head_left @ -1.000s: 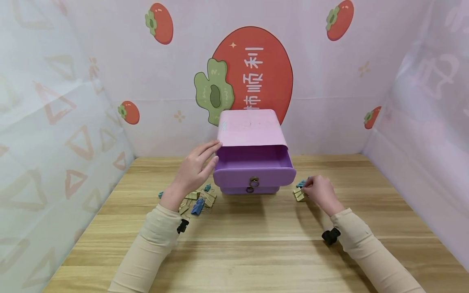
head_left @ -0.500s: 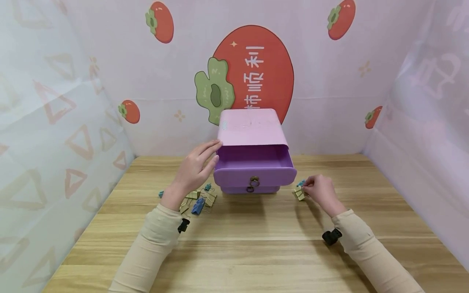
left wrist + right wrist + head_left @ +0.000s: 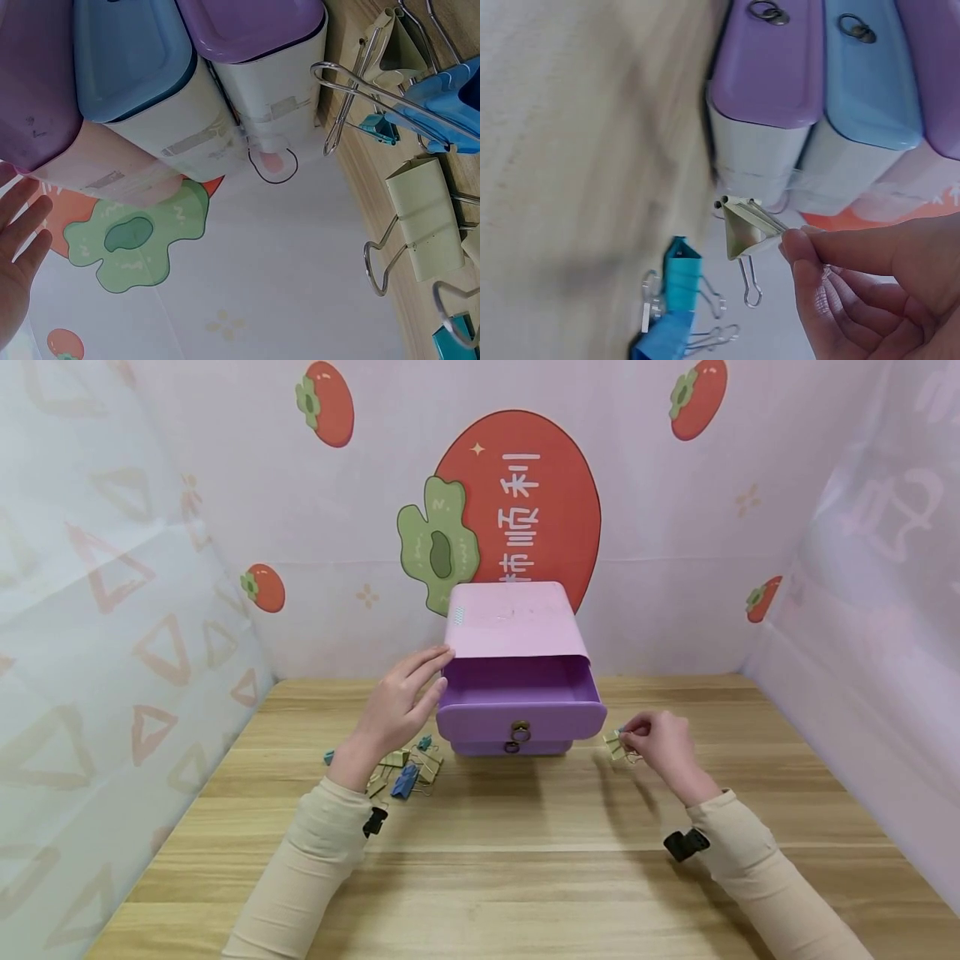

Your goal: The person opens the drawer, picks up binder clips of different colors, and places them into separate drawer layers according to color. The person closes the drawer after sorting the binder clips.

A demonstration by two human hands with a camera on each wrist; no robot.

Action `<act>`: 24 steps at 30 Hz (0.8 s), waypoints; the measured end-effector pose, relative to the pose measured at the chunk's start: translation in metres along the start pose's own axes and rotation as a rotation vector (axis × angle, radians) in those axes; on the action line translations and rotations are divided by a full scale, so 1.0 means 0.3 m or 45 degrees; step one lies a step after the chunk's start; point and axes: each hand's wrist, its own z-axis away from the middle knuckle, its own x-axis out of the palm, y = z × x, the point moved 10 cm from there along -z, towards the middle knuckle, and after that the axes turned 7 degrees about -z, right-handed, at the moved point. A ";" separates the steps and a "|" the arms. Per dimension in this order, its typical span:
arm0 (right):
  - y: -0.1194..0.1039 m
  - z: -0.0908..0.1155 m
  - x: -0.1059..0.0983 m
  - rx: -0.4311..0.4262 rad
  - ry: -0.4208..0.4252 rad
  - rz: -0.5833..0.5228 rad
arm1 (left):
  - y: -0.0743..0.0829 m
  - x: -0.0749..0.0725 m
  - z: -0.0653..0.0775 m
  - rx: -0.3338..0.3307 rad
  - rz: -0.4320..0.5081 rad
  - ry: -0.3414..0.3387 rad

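My right hand pinches a pale yellow binder clip between thumb and forefinger, to the right of a small pink drawer cabinet. In the right wrist view the clip shows its open triangular end, with one wire handle hanging down. The cabinet's purple top drawer is pulled out, and no contents show in its visible part. My left hand has its fingers extended, fingertips at the cabinet's upper left front edge. Teal and blue binder clips lie below the right hand.
Several yellow, blue and teal binder clips lie left of the cabinet, among them a blue clip and a yellow clip. A blue drawer sits between two purple ones. Printed cloth walls surround the wooden table.
My right hand has risen slightly, and the yellow binder clip has come up off the table with it. The left hand and the drawer cabinet have stayed in place.
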 end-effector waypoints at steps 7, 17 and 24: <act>-0.057 0.000 -0.070 -0.077 0.117 0.042 | 0.000 -0.001 0.000 0.001 0.002 0.004; -0.118 0.011 -0.141 -0.095 0.173 0.040 | 0.002 -0.001 0.000 0.008 -0.002 0.005; -0.170 0.025 -0.202 -0.135 0.248 0.040 | 0.003 -0.001 0.001 0.006 -0.004 0.005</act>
